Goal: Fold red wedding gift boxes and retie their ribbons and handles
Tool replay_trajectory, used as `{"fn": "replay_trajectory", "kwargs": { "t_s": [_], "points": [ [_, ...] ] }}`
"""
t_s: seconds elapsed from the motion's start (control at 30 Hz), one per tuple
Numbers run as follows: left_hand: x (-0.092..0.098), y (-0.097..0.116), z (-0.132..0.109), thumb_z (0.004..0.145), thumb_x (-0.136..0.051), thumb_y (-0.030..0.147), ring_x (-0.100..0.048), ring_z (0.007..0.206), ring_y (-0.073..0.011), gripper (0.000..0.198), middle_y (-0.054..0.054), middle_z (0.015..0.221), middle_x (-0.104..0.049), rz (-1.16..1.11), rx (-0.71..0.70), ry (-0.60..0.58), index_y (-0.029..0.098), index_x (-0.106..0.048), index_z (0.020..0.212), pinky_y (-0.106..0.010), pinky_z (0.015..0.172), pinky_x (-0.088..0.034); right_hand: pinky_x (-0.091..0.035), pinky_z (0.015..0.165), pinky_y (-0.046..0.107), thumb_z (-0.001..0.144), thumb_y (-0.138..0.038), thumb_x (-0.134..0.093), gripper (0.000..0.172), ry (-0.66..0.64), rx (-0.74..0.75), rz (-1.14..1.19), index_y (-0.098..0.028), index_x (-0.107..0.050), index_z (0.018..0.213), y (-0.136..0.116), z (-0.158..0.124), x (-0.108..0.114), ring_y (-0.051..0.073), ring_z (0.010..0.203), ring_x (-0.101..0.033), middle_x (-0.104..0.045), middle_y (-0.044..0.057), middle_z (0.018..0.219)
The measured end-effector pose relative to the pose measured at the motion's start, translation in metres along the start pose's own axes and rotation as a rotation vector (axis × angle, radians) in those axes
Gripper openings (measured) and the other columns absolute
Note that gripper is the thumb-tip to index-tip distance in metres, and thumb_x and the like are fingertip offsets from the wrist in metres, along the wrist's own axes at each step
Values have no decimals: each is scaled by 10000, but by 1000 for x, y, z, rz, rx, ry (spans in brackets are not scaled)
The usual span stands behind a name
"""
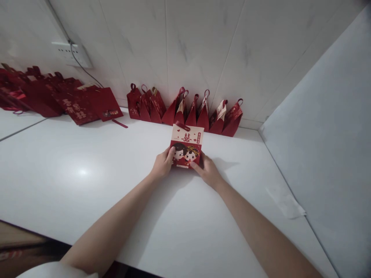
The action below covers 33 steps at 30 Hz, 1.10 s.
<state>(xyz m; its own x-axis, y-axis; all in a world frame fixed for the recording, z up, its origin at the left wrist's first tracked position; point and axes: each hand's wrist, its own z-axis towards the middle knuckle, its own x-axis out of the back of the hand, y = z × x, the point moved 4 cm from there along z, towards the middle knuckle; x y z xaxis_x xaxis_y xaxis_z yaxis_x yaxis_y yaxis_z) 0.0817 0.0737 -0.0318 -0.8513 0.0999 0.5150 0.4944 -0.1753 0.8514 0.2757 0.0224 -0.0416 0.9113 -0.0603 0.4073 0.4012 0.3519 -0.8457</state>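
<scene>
A red and cream gift box (187, 148) with two cartoon figures and a ribbon loop on top is in the middle of the view, above the white table. My left hand (162, 164) grips its left side, thumb on the front. On the right side my right hand (209, 170) is closed around it, its thumb over the lower front edge. The fingers behind the box are hidden. Just beyond it, a row of similar red gift boxes (176, 110) with ribbon loops stands along the wall.
More red gift bags or boxes (43, 96) crowd the back left, near a wall socket (72, 54) with a grey cable. A pale panel (324, 135) bounds the white table (87, 193) on the right. A thin whitish sheet (285, 202) lies near that edge.
</scene>
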Motion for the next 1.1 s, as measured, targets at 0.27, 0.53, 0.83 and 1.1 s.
{"fn": "replay_trajectory", "kwargs": {
  "t_s": [0.27,0.53,0.83,1.1],
  "points": [
    [8,0,0,909,-450,619,-690,830,-245,620,-86,966,-753,-162,29,151,178,-576,1326,-331,730,-532,-560,880,450,832,-382,-703,832,-104,72,-32,-289,-256,1528,-7,-11,-4,287,1052,-680,-680,90,1239],
    [-18,32,-19,867,-185,796,-635,1138,-349,898,-167,1138,-714,-551,-25,-430,137,-661,1250,-478,929,-525,-547,756,397,900,-400,-626,579,167,279,-257,-299,-469,1447,-4,-12,4,206,734,-586,-576,14,791],
    [-26,25,-19,873,-260,768,-548,1280,-351,844,-149,1429,-541,-921,219,-671,187,-470,1447,-522,1049,-453,-546,894,448,920,-351,-617,375,360,321,-222,-337,-633,1294,-10,-11,11,265,1066,-597,-575,92,1140],
    [-33,28,-30,833,-136,801,-653,1105,-344,941,-196,1397,-554,-967,402,-824,151,-436,1444,-441,830,-555,-432,1082,556,894,-364,-621,457,321,345,-213,-329,-524,1340,-22,-13,10,307,1241,-516,-564,88,1283]
  ]
}}
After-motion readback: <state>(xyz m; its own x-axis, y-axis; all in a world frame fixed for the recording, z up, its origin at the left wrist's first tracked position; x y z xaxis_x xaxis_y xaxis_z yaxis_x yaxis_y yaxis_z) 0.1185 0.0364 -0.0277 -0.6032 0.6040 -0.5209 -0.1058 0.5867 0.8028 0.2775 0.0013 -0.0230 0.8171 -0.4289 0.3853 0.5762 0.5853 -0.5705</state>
